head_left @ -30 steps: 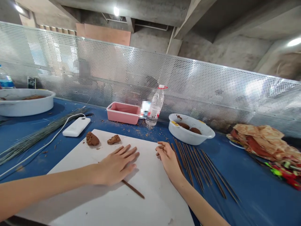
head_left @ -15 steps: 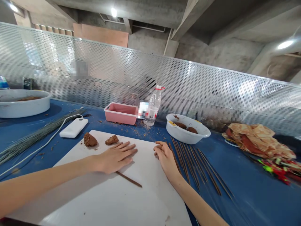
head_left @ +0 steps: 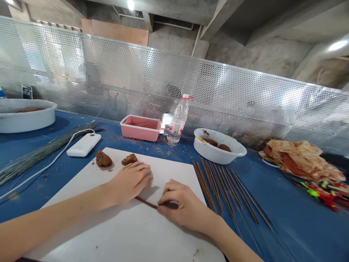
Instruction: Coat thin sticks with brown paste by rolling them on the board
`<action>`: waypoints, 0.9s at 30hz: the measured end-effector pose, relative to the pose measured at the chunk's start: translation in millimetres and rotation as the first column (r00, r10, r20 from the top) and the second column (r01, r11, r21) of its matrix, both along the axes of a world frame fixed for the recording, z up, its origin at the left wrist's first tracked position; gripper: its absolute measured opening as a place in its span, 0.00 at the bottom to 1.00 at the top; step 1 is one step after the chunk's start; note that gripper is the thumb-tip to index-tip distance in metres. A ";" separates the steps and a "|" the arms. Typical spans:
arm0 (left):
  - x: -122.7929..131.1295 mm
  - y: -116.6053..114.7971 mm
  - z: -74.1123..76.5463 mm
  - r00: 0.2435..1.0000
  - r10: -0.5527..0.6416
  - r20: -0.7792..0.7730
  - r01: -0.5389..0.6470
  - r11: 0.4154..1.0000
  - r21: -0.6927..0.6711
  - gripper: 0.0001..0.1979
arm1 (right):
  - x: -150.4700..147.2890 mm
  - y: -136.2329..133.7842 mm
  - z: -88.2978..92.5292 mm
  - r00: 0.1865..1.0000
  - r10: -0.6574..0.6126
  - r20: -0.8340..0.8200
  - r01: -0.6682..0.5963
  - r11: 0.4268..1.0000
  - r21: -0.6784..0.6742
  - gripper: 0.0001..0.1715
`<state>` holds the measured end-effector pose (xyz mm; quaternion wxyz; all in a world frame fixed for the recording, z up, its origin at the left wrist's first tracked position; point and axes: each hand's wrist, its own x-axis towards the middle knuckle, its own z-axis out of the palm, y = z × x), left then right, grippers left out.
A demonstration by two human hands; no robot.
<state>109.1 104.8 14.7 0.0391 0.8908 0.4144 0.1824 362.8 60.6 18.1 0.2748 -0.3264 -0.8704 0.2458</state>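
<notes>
the right hand [head_left: 181, 207] has come across from beside the loose sticks [head_left: 226, 193] and now sits low on the white board [head_left: 122, 233]. its fingers are curled closed over a thin brown stick [head_left: 146, 202], gripping it, though the thumb and the part of the stick beneath them are mostly hidden. the stick lies across the near half of the board, and its visible length runs from under those fingers toward the heel of the left hand [head_left: 130, 183]. the left hand has drawn its fingers in from their earlier spread. they now rest loosely curled on the board, released and holding nothing that shows, and whether its heel touches the stick i cannot tell.

just past those fingers sit a smaller clay lump [head_left: 129, 159] and a larger clay lump [head_left: 103, 159], both on the board. the loose sticks lie side by side on the blue table [head_left: 286, 218], close to the board's right edge and near the right hand. beyond them stands a white bowl [head_left: 215, 156] holding clay balls, and a pink tray [head_left: 136, 134] and a plastic bottle [head_left: 178, 122] stand further back. to the left are a power bank [head_left: 83, 145], its cable [head_left: 46, 167], a wire bundle [head_left: 40, 158] and a basin [head_left: 24, 123]. a crumpled cloth [head_left: 300, 160] lies at the far right.
</notes>
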 end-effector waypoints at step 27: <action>15.1 -23.3 -1.0 0.963 -0.121 0.240 0.144 0.986 -0.080 0.06 | 1.8 6.3 -1.3 0.975 -0.216 -0.050 0.209 0.972 -0.109 0.09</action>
